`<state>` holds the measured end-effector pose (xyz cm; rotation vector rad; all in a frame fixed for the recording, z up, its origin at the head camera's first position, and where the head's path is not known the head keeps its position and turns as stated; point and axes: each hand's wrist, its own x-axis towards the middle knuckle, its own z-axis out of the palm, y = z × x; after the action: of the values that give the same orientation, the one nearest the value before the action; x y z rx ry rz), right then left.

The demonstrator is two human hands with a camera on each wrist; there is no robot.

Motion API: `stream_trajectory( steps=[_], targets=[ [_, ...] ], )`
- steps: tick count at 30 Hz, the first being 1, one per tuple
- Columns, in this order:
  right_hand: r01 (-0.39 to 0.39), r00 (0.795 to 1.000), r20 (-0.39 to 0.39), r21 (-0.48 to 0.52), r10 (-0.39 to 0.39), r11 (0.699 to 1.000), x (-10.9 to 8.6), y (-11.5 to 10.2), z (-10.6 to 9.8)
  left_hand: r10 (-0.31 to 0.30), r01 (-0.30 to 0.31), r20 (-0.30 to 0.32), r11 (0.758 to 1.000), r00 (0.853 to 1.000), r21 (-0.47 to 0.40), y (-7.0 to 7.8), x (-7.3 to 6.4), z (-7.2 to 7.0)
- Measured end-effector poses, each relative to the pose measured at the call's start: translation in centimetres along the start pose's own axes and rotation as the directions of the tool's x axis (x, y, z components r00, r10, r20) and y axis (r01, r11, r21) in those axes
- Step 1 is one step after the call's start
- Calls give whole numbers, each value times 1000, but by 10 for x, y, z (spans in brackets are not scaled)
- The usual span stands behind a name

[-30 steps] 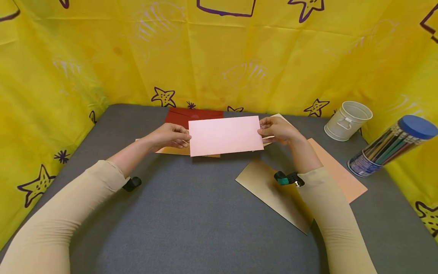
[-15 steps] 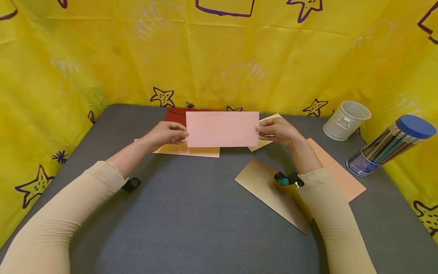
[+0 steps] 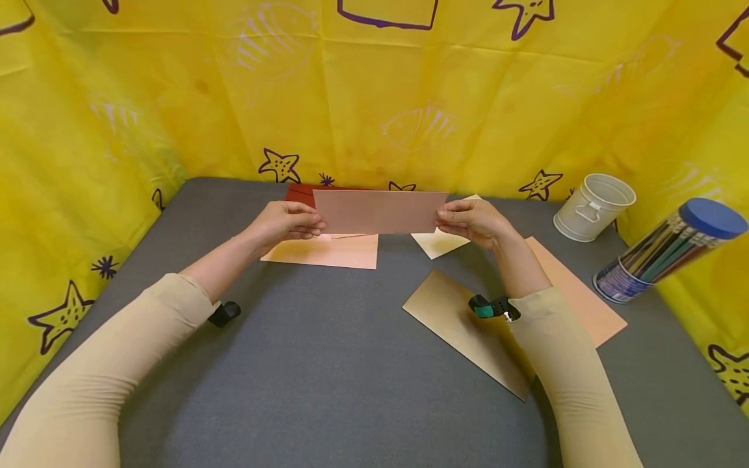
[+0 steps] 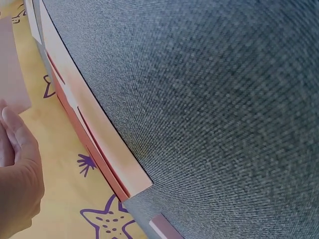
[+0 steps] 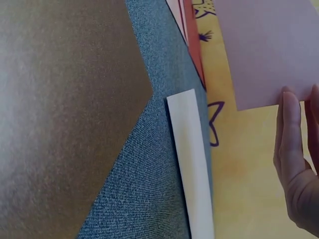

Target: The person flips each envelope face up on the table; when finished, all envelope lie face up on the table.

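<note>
A plain pink envelope is held raised above the far part of the table, its face tilted and in shade. My left hand pinches its left edge between thumb and fingers; my right hand pinches its right edge. One corner of the pink envelope shows at the left of the left wrist view, beside the left hand. In the right wrist view, the right hand grips the other end. Under and behind it lie a peach envelope and a red envelope, partly hidden.
A cream envelope lies at the back, near the right hand. Below the right forearm are a gold envelope and a salmon one. A white pail and a blue-lidded tub of pencils stand at right. Yellow cloth hangs behind.
The pink envelope has tipped from facing the head camera, brightly lit, to a steeper, foreshortened angle with a darker face. Both hands keep their grip and have turned slightly with it.
</note>
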<state>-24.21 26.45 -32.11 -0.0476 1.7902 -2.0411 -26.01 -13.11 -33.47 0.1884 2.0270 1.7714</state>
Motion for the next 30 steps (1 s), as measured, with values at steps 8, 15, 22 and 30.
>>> stream_trajectory(
  steps=[8, 15, 22, 30],
  targets=[
    [35, 999, 29, 34, -36, 999, -1, 2, -1, -38, 37, -9, 997, 999, -62, 1, -1, 1],
    [3, 1000, 11, 60, -4, 998, 0, 1, -1, -49, 46, -48, 996, 998, -71, 0, 1, 1],
    [5, 1000, -19, -60, -6, 998, 4, 5, 3, -87, 90, -100, 996, 991, 20, 0, 2, 2],
    [-33, 997, -72, -146, 22, 989, 7, 6, 8, -117, 124, -88, 989, 989, 81, 4, 6, -1]
  ],
)
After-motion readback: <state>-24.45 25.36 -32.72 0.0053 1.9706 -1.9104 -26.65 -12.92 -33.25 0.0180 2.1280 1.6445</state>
